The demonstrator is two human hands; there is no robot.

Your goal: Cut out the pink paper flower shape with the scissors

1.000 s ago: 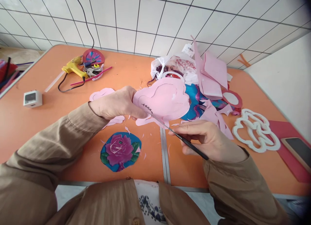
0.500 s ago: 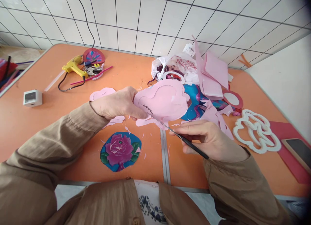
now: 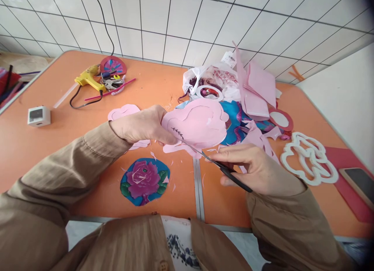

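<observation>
My left hand [image 3: 143, 125] grips the left edge of a pink foam cloud-shaped piece [image 3: 198, 123] and holds it above the orange table [image 3: 58, 138]. A small dark leaf sprig [image 3: 177, 132] is painted near that edge. My right hand [image 3: 251, 167] pinches a thin black-handled paintbrush [image 3: 224, 169]; its tip reaches to the sprig on the pink piece. Below the hands lies a round blue piece with a painted purple rose [image 3: 144, 181].
Back left: a yellow glue gun [image 3: 87, 80], keys, a red fan-shaped piece and a small white cube [image 3: 39, 116]. Behind the pink piece are a plastic bag [image 3: 210, 82], pink foam sheets [image 3: 257, 87] and blue painted fabric. White foam outlines [image 3: 308, 158] and a phone [image 3: 360, 181] lie right.
Both hands and the pink piece hold almost the same place. The brush tip has shifted slightly along the leaf sprig.
</observation>
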